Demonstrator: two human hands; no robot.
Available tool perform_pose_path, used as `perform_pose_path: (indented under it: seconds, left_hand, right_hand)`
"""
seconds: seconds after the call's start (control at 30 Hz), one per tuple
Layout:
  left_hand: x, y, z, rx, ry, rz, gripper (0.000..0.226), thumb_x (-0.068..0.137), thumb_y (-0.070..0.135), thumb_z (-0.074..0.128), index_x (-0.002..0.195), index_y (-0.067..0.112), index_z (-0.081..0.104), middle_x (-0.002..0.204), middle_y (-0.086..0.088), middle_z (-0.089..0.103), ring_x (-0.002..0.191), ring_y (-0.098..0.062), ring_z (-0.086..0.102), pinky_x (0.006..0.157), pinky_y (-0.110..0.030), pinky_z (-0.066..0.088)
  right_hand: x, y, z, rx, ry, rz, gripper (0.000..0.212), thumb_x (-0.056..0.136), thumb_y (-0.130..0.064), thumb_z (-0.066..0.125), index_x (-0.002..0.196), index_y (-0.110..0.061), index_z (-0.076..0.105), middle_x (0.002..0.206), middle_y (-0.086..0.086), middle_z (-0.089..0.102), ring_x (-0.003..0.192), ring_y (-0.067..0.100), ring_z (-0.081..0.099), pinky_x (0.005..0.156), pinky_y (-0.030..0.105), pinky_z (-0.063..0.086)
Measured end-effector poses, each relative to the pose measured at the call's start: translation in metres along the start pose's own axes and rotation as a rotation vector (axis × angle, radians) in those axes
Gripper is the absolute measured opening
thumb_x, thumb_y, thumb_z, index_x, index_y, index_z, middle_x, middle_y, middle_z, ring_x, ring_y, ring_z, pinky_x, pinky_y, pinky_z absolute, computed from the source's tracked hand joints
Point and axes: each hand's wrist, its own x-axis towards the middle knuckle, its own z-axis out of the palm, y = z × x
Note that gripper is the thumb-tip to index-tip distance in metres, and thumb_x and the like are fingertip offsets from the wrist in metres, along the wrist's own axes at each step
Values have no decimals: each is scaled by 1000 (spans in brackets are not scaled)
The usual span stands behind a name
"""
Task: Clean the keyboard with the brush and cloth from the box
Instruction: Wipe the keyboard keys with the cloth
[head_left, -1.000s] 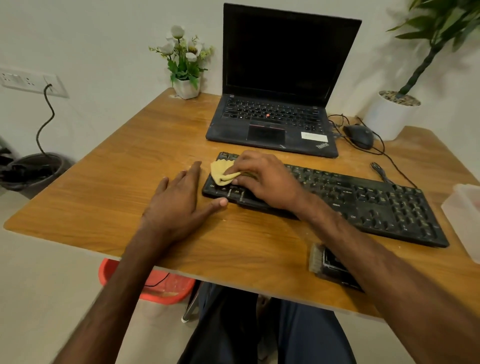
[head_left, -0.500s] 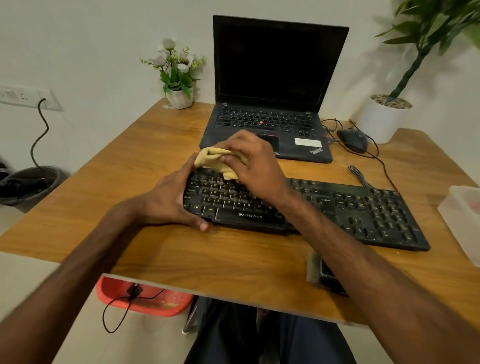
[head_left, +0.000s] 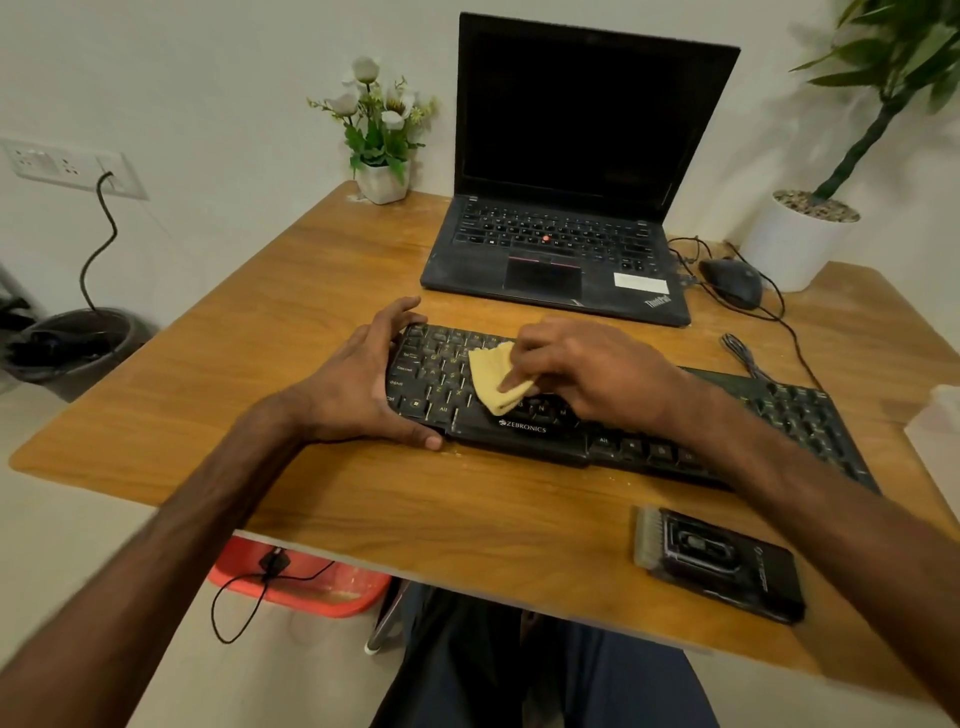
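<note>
Now my left hand (head_left: 358, 384) grips the left end of the keyboard (head_left: 779, 410), not flat on the table (head_left: 311, 291) like before, so it stays put while my right hand (head_left: 587, 374) pinches the cloth (head_left: 496, 382) and wipes lower keys

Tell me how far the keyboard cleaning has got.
Looks done: the black flat brush lies aside on the wooden table, so brushing seems over. In hand: the right hand presses the yellow cloth onto the black keyboard, left keys; the left hand grips its end. Left: probably the right-side keys.
</note>
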Motion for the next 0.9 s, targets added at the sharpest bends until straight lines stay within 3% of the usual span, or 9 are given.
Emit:
perform_pose_path:
  seconds: [0.17, 0.27, 0.4, 0.53, 0.77, 0.83, 0.9]
  left_hand:
    - [0, -2, 1, -13, 2, 7, 148, 34, 70, 91, 151, 45, 5, 156, 13, 28, 144, -10, 28, 120, -46, 28]
    - [-1, -2, 1, -26, 3, 11, 148, 35, 69, 92, 152, 44, 5, 156, 13, 28, 144, -9, 28, 120, -46, 28]
    - [-1, -2, 1, -20, 3, 7, 147, 37, 66, 93, 152, 44, 4, 155, 14, 28, 143, -8, 28, 120, -45, 29]
    - [0, -3, 2, 0, 14, 9, 148, 36, 67, 92, 153, 42, 5, 155, 14, 28, 142, -8, 29, 120, -45, 29]
    - [0, -3, 3, -2, 24, 1, 146, 34, 71, 91, 151, 44, 8, 156, 11, 27, 144, -9, 28, 120, -45, 28]
    - [-1, -3, 3, 4, 23, -5, 146, 34, 71, 91, 151, 44, 8, 155, 12, 28, 143, -9, 29, 120, -45, 29]
    - [-1, -2, 3, 18, 21, -5, 146, 35, 71, 90, 152, 43, 8, 154, 12, 28, 141, -9, 30, 120, -45, 29]
  right_hand:
    - [-12, -2, -3, -136, 46, 72, 26, 90, -24, 62, 115, -23, 70, 104, -7, 59, 94, 6, 50, 69, 13, 30]
    - [6, -22, 3, -87, 175, 141, 29, 93, -25, 59, 121, -19, 66, 108, -3, 58, 93, 7, 48, 70, 15, 35]
    - [11, -33, 17, -124, 46, 49, 33, 97, -27, 55, 129, -20, 60, 117, -3, 56, 99, 11, 53, 70, 19, 38]
    - [5, -29, 17, -137, -3, -75, 32, 93, -27, 57, 123, -20, 64, 111, -2, 59, 93, 10, 57, 60, 8, 26]
    - [14, -8, 17, -189, 43, 19, 37, 92, -32, 46, 122, -21, 65, 111, -1, 59, 93, 11, 57, 55, 15, 32]
    - [14, -13, 19, -163, 64, 21, 35, 93, -31, 48, 122, -21, 66, 111, -3, 59, 90, 7, 54, 56, 12, 25]
    - [11, -23, 19, -101, 75, -12, 31, 94, -27, 54, 121, -20, 66, 110, -3, 59, 89, 6, 54, 59, 12, 31]
